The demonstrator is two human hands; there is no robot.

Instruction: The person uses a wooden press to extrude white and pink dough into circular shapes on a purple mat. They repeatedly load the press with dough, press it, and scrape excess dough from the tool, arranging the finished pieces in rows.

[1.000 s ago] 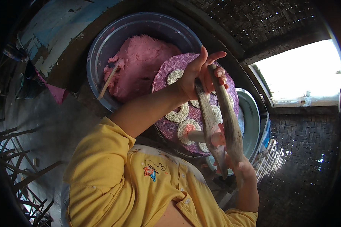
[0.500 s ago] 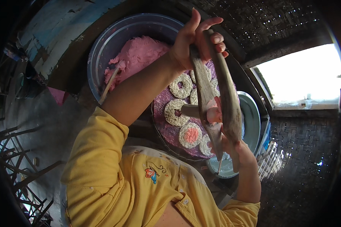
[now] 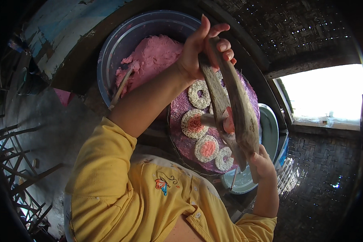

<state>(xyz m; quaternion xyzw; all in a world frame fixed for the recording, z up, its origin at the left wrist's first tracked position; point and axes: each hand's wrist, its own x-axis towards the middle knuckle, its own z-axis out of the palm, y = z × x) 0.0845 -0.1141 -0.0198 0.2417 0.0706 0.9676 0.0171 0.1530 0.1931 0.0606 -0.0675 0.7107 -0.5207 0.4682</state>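
Note:
A wooden press [image 3: 241,109] made of two long bars slants above a round purple woven tray [image 3: 180,107]. My left hand [image 3: 207,50] is wrapped round its far ends, with the thumb and one finger stretched out. At the near ends my right hand [image 3: 262,162] grips the bars, its fingers partly hidden. Pink dough [image 3: 228,121] bulges between the bars beside a pale tube [image 3: 207,119], which points left over a lacy off-white ring filled with pink strands [image 3: 194,124]. Below it lies another pink-filled ring [image 3: 207,148]; several rings, like the one [image 3: 199,94] farther back, have open centres.
A big blue-grey basin [image 3: 105,60] behind my left forearm holds a pink dough mound [image 3: 155,54] and a wooden stick [image 3: 121,88]. Right of the tray stands a pale green basin [image 3: 270,125]. Woven wall [image 3: 310,161] and a bright window [image 3: 328,94] lie to the right.
Pink strands now fill the ring at the tube's end, which had an open centre. Less dough shows between the bars. The tray and basins sit slightly farther right in view.

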